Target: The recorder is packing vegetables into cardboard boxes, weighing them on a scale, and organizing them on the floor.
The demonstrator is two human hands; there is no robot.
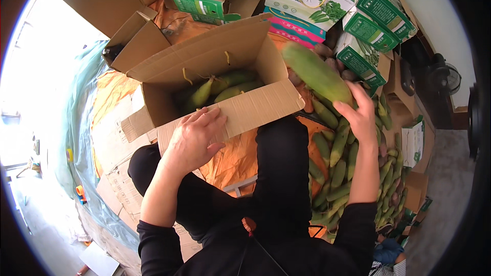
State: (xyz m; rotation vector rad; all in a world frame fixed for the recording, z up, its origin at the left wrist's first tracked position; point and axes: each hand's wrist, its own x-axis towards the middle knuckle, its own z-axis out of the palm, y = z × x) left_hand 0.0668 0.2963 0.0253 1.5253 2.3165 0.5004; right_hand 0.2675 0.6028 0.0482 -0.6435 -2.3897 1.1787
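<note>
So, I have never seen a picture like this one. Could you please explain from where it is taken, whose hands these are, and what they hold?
There is no machine at work here: these are one person's bare hands. The single picture comes from a wide fisheye camera worn on the head, looking down, so straight edges bend near the rim. Picture left is the person's left.

The left hand rests on the front flap of an open cardboard box; several green vegetables lie inside. The right hand holds a long green vegetable, slightly blurred, beside the box. Below that hand is a large pile of similar vegetables. An orange sheet covers part of the floor.
</note>
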